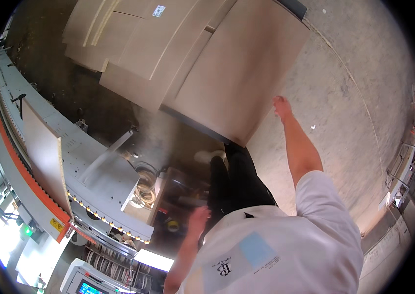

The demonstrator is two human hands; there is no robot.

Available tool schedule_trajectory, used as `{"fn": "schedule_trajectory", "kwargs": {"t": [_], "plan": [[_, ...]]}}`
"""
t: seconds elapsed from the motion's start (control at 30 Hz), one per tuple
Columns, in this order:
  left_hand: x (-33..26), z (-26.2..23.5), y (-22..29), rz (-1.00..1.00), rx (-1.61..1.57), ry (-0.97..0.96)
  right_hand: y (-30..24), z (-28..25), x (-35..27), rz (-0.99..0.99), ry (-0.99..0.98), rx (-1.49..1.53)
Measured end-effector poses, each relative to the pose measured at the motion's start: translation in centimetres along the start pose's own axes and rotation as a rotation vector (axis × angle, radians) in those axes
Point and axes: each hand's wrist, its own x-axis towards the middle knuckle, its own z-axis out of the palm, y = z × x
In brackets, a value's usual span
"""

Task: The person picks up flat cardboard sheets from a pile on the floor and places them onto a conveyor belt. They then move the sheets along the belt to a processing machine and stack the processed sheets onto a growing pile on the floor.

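My right hand [282, 108] hangs by the right edge of a large brown panel [239, 68], its fingers loosely bent and nothing seen in them. Whether it touches the panel's edge I cannot tell. This panel has a dark near edge and lies beside other flat brown sheets [134, 44]. Low on the left, my left hand [199, 218] is beside my leg, close to a dark open box [180, 188]. Its fingers are smeared and dim, and no held thing shows.
A long grey machine [94, 161] with an orange strip curves along the left. An upright pale board [45, 152] stands in it. Coiled edging strips [144, 188] sit at its near end, and a control screen [90, 288] is lower left. Concrete floor [345, 98] spreads right.
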Motion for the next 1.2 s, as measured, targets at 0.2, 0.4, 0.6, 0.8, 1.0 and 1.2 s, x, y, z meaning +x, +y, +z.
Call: {"fn": "schedule_trajectory", "kwargs": {"t": [0.2,0.4,0.6,0.8,1.0,1.2], "plan": [[0.5,3.5,2.9,-0.044,0.144,-0.024,2.7,-3.1,9.6,0.532,0.183,0.508],[0.0,5.1,4.8,-0.208,0.111,0.006,2.3,-5.5,12.1,0.691,0.308,0.983],[0.4,4.5,3.4,-0.182,-0.006,-0.019,4.1,-7.4,11.1,0.717,0.107,1.526],[0.8,4.7,4.2,-0.185,-0.003,-0.029,-1.1,-12.8,6.1,0.628,0.169,1.604],[1.8,6.2,6.4,-0.074,-0.041,-0.157,-2.5,-16.5,-1.7,0.485,0.047,1.478],[2.4,9.6,11.3,0.002,-0.245,-0.388,-7.1,-17.5,-14.4,0.539,0.015,1.437]]}}
